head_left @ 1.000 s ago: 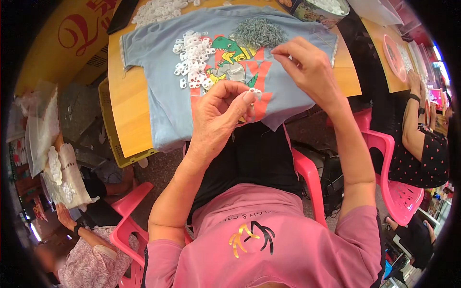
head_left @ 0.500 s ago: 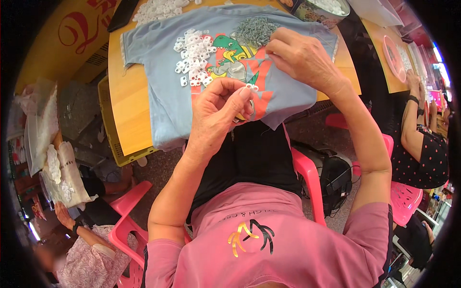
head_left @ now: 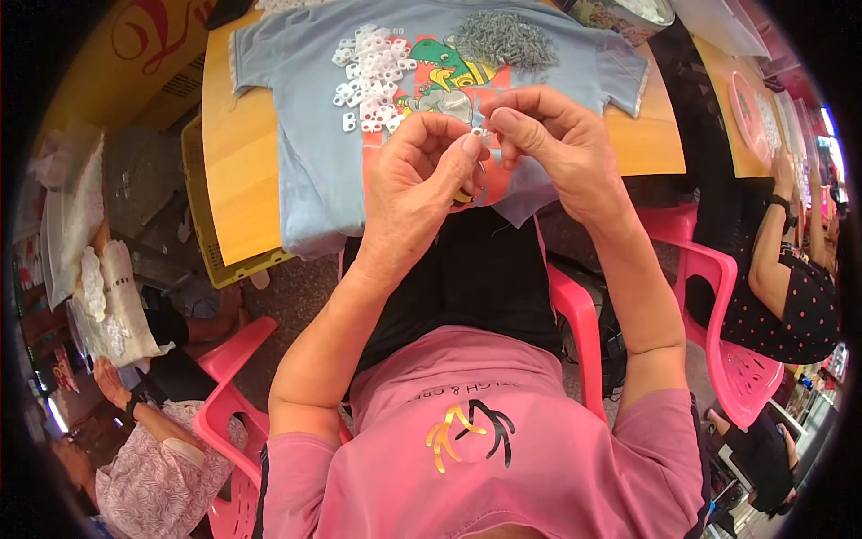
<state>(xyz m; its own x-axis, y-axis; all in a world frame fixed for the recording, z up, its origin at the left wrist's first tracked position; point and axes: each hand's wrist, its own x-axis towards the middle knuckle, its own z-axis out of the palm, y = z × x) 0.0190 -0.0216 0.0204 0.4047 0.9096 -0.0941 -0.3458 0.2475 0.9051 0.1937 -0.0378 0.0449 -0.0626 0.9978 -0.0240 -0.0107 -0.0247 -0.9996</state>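
On the table (head_left: 238, 193) lay a shirt (head_left: 310, 135); on its far half, plastic pieces (head_left: 368, 76) sat left of metal springs (head_left: 503, 40).

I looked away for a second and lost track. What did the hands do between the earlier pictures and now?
The right hand came back from the grey heap of small metal pieces toward the body and met the left hand; both now pinch a small white piece between fingertips. The left hand barely moved. The pale blue shirt and pile of white plastic pieces stayed put.

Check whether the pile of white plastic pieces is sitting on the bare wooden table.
No, the white plastic pieces lie on the light blue T-shirt spread over the wooden table, left of the grey metal pile.
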